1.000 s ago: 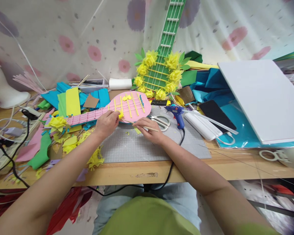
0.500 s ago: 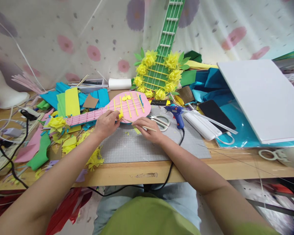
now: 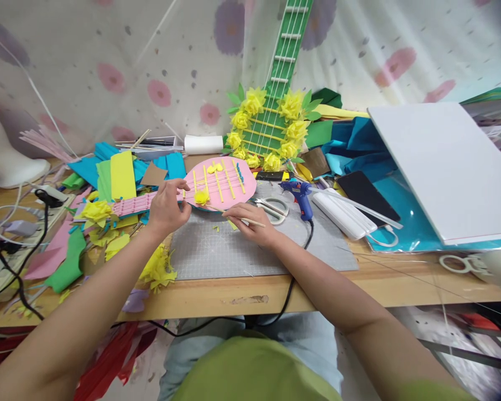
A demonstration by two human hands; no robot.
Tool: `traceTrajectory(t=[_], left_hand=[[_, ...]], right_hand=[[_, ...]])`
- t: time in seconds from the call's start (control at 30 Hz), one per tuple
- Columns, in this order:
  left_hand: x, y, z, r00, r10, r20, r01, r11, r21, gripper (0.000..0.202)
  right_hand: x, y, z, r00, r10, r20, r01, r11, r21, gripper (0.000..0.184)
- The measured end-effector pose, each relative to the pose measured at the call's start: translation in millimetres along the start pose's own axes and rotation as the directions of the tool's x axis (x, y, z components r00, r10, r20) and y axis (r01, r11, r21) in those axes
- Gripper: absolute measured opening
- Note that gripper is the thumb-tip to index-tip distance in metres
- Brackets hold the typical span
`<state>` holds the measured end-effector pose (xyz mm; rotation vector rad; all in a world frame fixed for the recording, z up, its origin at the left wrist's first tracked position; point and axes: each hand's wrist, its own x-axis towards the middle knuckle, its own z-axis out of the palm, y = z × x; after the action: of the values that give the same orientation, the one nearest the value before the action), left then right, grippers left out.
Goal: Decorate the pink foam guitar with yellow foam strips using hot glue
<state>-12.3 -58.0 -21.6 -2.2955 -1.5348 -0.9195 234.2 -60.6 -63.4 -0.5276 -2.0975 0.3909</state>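
Observation:
A pink paper guitar point(image 3: 229, 189) with yellow bars lies on the grey cutting mat point(image 3: 217, 256), its neck pointing left. At the lower edge of its body sits a small yellow paper flower point(image 3: 201, 196). My right hand point(image 3: 250, 221) grips a thin wooden stick point(image 3: 254, 222), whose far end points at the flower. My left hand point(image 3: 169, 205) is beside the flower, over the neck end of the body, fingers apart and holding nothing. Another yellow flower point(image 3: 97, 211) is at the tip of the neck.
Behind stands a green paper guitar point(image 3: 267, 125) ringed with yellow flowers. Scissors point(image 3: 274, 209), a blue glue gun point(image 3: 301, 196), and a black phone point(image 3: 369, 195) lie to the right. Yellow paper scraps point(image 3: 158, 267) and a power strip point(image 3: 20, 245) are at left. A white board point(image 3: 446, 167) leans at far right.
My left hand has let go of the small yellow flower and drawn back to the left, fingers opening. The flower now shows fully on the pink guitar. My right hand has barely moved.

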Motion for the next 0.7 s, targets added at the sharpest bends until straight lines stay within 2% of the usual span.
traceTrajectory(t=[0.23, 0.7], left_hand=[[0.1, -0.5, 3.0, 1.0, -0.016, 0.021, 0.016, 1.0, -0.001, 0.048], [-2.6, -4.6, 4.1, 1.0, 0.021, 0.006, -0.021, 1.0, 0.021, 0.045]], right_hand=[[-0.4, 1.1, 2.6, 0.997, -0.001, 0.073, 0.005, 0.998, -0.064, 0.023], [-3.3, 3.4, -1.6, 0.999, -0.008, 0.04, 0.01, 0.998, -0.059, 0.021]])
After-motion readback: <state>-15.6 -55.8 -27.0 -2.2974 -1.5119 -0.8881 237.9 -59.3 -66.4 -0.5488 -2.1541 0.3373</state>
